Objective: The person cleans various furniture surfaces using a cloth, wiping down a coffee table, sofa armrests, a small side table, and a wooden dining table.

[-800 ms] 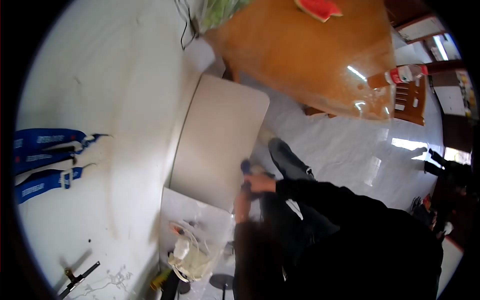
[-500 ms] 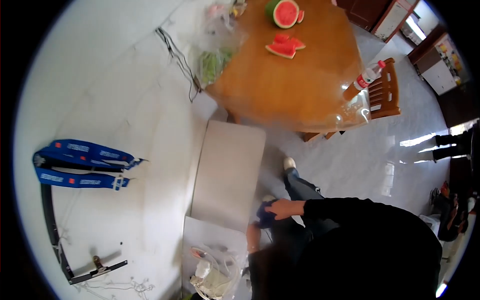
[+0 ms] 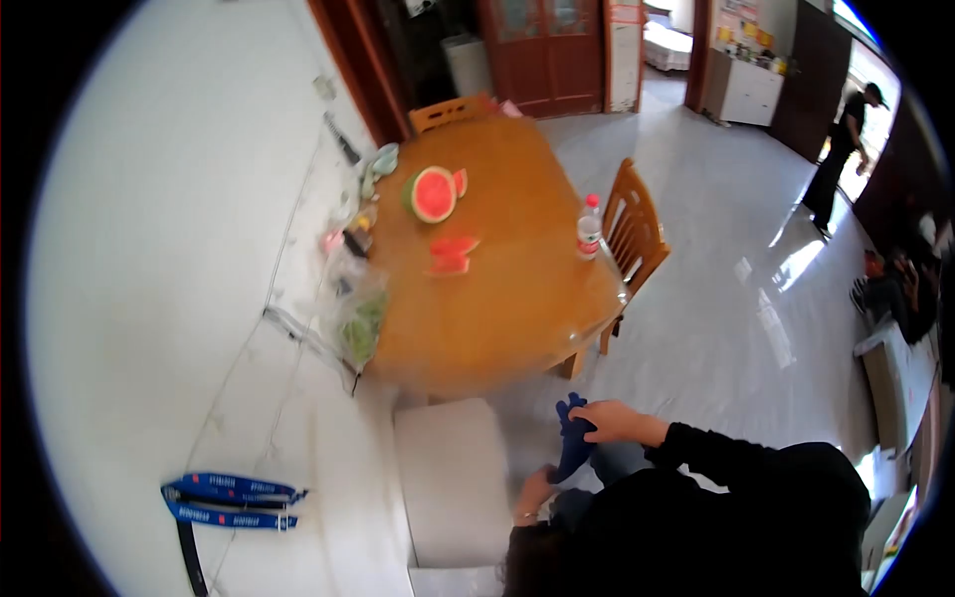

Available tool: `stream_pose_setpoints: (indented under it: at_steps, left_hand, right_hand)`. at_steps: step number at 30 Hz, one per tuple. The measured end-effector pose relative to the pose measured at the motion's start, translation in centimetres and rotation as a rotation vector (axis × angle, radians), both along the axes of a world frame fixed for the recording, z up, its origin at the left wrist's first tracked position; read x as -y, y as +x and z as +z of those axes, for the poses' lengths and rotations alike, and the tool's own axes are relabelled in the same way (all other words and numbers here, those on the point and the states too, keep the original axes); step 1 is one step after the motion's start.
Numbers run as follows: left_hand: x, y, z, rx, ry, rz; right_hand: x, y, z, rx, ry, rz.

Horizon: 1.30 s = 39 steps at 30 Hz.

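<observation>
A dark blue cloth glove hangs between my two hands, its finger-like ends pointing up and away. My right hand is closed, pinching it near the finger end. Lower down, my left hand is closed at the cuff end, and its fingertips are partly hidden. The glove is held above my lap, beside a pale bench seat.
Ahead stands a wooden table with a cut watermelon, watermelon slices and a plastic bottle. A wooden chair is at its right. Blue lanyards hang on the left wall. A person stands by the doorway.
The view has lifted, showing more of the room. The glove, bunched up earlier low near my leg, is now raised and stretched out between both hands.
</observation>
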<state>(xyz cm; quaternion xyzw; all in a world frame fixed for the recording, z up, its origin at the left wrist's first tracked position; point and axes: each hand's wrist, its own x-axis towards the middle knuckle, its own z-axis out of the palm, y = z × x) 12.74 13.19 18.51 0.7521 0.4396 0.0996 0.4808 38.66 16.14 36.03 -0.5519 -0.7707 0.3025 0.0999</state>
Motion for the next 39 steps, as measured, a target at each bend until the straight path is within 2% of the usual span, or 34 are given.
stream_pose_setpoints:
  at_steps: [2,4,6,7,9,10,12,14,17,18,19,20,21,23,24,25,27,30,33,35,37,39]
  left_hand:
    - [-1.2,-0.2,-2.5,0.019,0.035,-0.121]
    - [-3.7,0.9,-1.7,0.02,0.063,-0.211]
    - [-3.6,0.9,1.6,-0.173,0.053,0.013]
    - [-3.9,1.6,3.2,-0.184,0.064,0.035]
    - [-3.9,2.4,6.7,-0.153,0.123,0.331]
    - [-3.6,2.6,7.1,-0.182,0.119,0.388]
    - [-2.2,3.5,6.5,-0.053,0.168,0.525]
    - [-0.6,5.2,6.1,-0.128,0.13,0.618]
    - [1.5,9.8,10.0,-0.128,0.042,0.839]
    - [2.4,11.0,9.2,-0.114,0.05,0.968]
    - [3.5,11.6,7.7,-0.177,0.042,0.935]
    - [5.3,12.3,6.7,-0.252,0.018,0.901]
    - [6.8,13.4,8.8,-0.252,0.005,1.025]
    - [9.7,15.9,16.0,-0.226,-0.035,1.181]
    - [12.1,16.2,13.0,-0.222,-0.066,1.289]
    - [14.4,17.5,13.9,-0.211,-0.085,1.388]
    - [18.2,18.8,16.6,-0.416,-0.34,1.38]
    - [22.6,21.7,16.1,-0.341,-0.43,1.585]
    - [26.3,26.2,14.2,-0.32,-0.268,1.828]
    - [29.1,29.7,14.6,-0.272,-0.237,1.938]
    - [32.5,32.9,15.6,-0.106,-0.134,2.033]
    - [36.9,35.8,13.6,-0.036,-0.115,2.077]
  right_hand:
    - [0.5,3.0,0.6,-0.027,0.086,-0.138]
    - [0.3,4.7,0.2,-0.256,0.254,-0.412]
    - [-1.0,6.4,-0.7,-0.278,0.215,-0.446]
    - [-2.3,7.1,-0.5,-0.298,0.172,-0.469]
    - [-5.9,8.1,1.4,-0.27,0.165,-0.271]
    - [-6.9,8.0,2.5,-0.213,0.159,-0.131]
    - [-8.6,7.4,3.3,-0.292,0.142,0.013]
    - [-9.9,6.3,4.2,-0.373,0.074,0.172]
    - [-10.1,4.4,5.5,-0.534,-0.06,0.414]
    - [-9.8,3.8,5.3,-0.567,-0.088,0.514]
    - [-10.0,3.0,5.3,-0.556,-0.1,0.647]
    - [-9.3,2.3,5.2,-0.601,-0.279,0.658]
    - [-8.4,1.9,5.2,-0.616,-0.475,0.655]
    - [-6.6,0.6,4.1,-0.608,-0.519,0.838]
    - [-5.5,-0.3,3.8,-0.624,-0.519,0.941]
    - [-4.6,-1.2,4.1,-0.645,-0.517,1.043]
    - [-2.1,-2.5,7.4,-0.593,-0.625,1.179]
    - [2.3,-2.9,10.8,-0.512,-0.598,1.357]
    - [8.0,-2.1,11.4,-0.499,-0.646,1.525]
    - [12.3,-0.5,11.7,-0.475,-0.653,1.634]
    - [16.8,1.6,11.6,-0.422,-0.775,1.687]
    - [21.1,3.8,11.0,-0.362,-0.847,1.762]
